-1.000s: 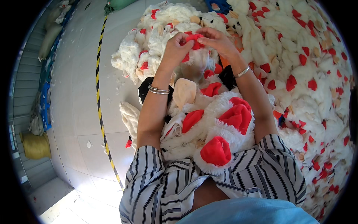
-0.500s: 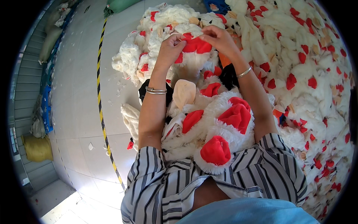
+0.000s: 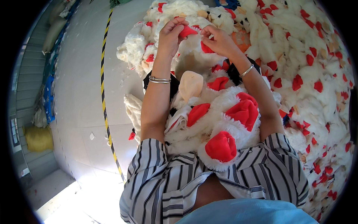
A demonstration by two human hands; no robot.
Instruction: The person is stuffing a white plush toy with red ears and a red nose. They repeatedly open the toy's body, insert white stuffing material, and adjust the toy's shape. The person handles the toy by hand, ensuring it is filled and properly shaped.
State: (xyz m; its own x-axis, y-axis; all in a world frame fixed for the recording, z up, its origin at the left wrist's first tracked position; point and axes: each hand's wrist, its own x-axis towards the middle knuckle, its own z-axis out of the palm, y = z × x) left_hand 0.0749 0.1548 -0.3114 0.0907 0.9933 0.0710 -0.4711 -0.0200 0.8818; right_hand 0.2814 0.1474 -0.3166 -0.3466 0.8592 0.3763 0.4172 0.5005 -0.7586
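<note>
My left hand (image 3: pixel 171 35), fingers closed, pinches a red fabric piece (image 3: pixel 188 31) in front of the far heap. Close to its right, my right hand (image 3: pixel 220 42) has its thumb and fingers pinched together at another bit of red fabric (image 3: pixel 205 47). That red bit seems to belong to white plush hanging below; its lower part is partly hidden. On my lap lie fluffy white plush pieces (image 3: pixel 220 128) with red parts (image 3: pixel 220 146) and a cream oval flap (image 3: pixel 190 86).
A heap of white plush pieces (image 3: pixel 134 46) with red patches stands ahead. A far larger pile (image 3: pixel 294 74) spreads along the right. Black-and-yellow tape (image 3: pixel 103 80) runs down the pale floor at left, and a yellow bundle (image 3: pixel 39 139) sits by the wall.
The red fabric stretched between both hands before now shows as separate parts, one at each hand. My left hand has risen, and the view has shifted slightly.
</note>
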